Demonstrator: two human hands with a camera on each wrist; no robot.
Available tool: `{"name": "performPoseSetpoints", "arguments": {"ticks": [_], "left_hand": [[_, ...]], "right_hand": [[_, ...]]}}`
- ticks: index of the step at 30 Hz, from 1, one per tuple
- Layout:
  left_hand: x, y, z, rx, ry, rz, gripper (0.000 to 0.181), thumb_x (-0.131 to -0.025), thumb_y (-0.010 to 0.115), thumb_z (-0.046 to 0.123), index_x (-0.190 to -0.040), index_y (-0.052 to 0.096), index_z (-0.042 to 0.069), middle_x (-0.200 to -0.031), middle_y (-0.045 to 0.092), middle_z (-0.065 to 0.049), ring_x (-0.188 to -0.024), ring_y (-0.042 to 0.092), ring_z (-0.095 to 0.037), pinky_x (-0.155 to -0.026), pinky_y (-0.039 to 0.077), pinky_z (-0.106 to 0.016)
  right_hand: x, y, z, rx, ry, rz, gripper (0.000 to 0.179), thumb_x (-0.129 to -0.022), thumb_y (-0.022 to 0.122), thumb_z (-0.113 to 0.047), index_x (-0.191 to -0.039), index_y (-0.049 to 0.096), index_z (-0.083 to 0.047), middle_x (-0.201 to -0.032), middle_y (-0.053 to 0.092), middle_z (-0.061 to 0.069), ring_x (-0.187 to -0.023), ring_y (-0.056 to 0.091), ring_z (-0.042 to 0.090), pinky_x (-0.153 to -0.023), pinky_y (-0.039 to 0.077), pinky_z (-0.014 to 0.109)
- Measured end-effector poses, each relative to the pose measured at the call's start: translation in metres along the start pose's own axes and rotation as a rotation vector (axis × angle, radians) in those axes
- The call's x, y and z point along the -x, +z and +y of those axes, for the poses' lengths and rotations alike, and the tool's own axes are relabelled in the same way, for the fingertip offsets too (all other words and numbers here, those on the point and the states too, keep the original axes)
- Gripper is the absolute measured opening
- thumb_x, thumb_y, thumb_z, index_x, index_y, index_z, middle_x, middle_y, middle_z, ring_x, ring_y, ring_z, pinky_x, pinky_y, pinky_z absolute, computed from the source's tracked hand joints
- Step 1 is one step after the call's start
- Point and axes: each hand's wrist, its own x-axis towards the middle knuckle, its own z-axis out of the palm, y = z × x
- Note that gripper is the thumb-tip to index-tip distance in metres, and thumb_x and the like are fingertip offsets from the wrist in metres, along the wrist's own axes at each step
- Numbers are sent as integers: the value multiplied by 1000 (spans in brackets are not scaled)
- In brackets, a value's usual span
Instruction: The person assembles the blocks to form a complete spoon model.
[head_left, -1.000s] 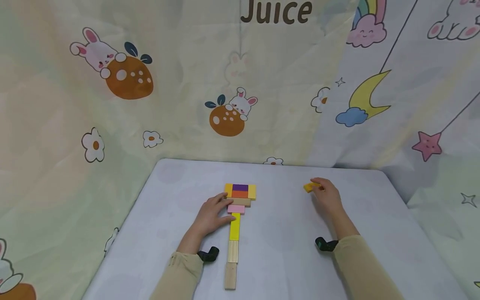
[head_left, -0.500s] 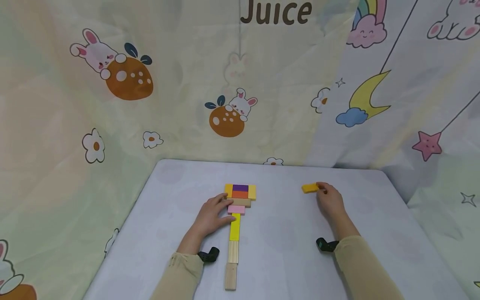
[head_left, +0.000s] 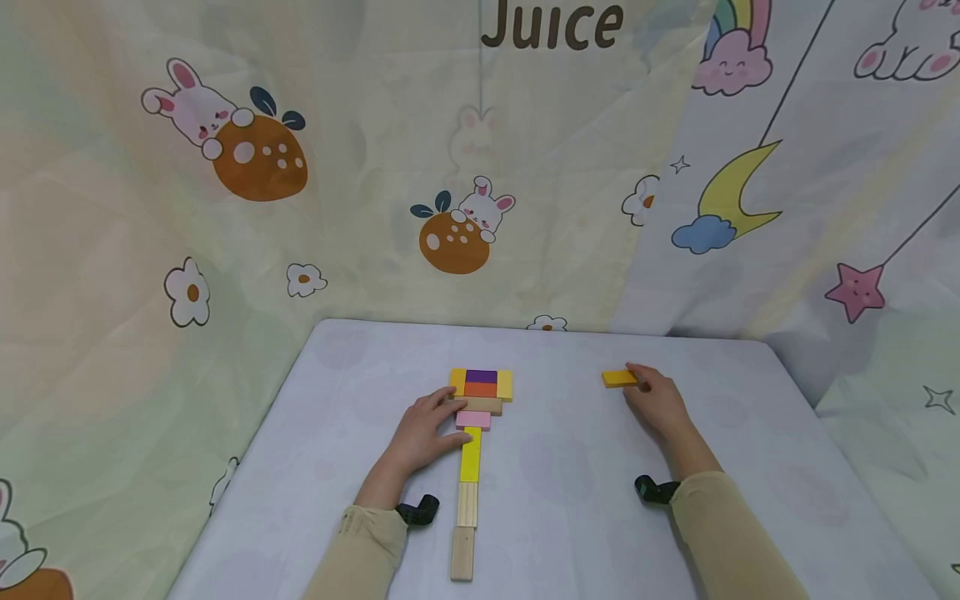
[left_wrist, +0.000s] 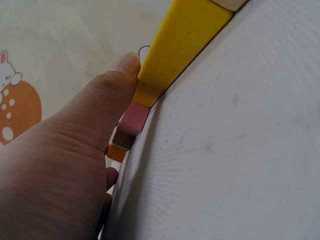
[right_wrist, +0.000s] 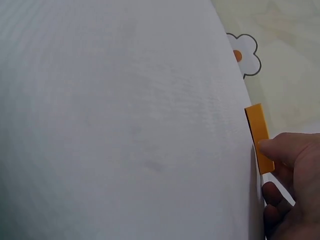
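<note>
My right hand (head_left: pixel 660 402) pinches one end of a yellow-orange wooden block (head_left: pixel 618 379) at the back right of the table. In the right wrist view the thumb presses on the face of this block (right_wrist: pixel 257 124). My left hand (head_left: pixel 422 432) rests beside a row of laid-out blocks, its thumb on a long yellow block (head_left: pixel 470 462) and its fingertips on the far end. That end has a pink block (head_left: pixel 474 421), a tan block (head_left: pixel 486 407), an orange-red block (head_left: pixel 481 389) and a purple block (head_left: pixel 481 376), with a yellow block (head_left: pixel 505 386) at the right side.
Two plain wooden blocks continue the row toward me, a middle one (head_left: pixel 467 505) and a nearest one (head_left: pixel 462 553). All lie on a white table (head_left: pixel 555 500). Behind its far edge hangs a cloth (head_left: pixel 360 208) printed with rabbits and oranges.
The right hand has turned the yellow-orange block from slanted to nearly level across the view, shifting it slightly left. The left hand and the row have stayed put.
</note>
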Motion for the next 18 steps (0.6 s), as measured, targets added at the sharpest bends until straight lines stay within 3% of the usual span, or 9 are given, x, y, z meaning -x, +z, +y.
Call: {"name": "performPoseSetpoints", "arguments": {"ticks": [8, 18], "left_hand": [[0, 2, -1, 10, 2, 11, 68, -84, 70, 58, -144, 51, 34, -159, 36, 5, -144, 35, -25, -118, 30, -51], [0, 2, -1, 13, -7, 2, 67, -84, 70, 58, -144, 51, 35, -159, 35, 6, -145, 34, -25, -119, 29, -51]], "right_hand": [[0, 3, 2, 16, -64, 32, 48, -97, 59, -17, -142, 50, -4, -143, 48, 26, -127, 47, 45, -106, 41, 59], [1, 4, 3, 33, -80, 46, 42, -97, 61, -18, -137, 55, -4, -139, 51, 25, -123, 50, 43, -103, 44, 57]]}}
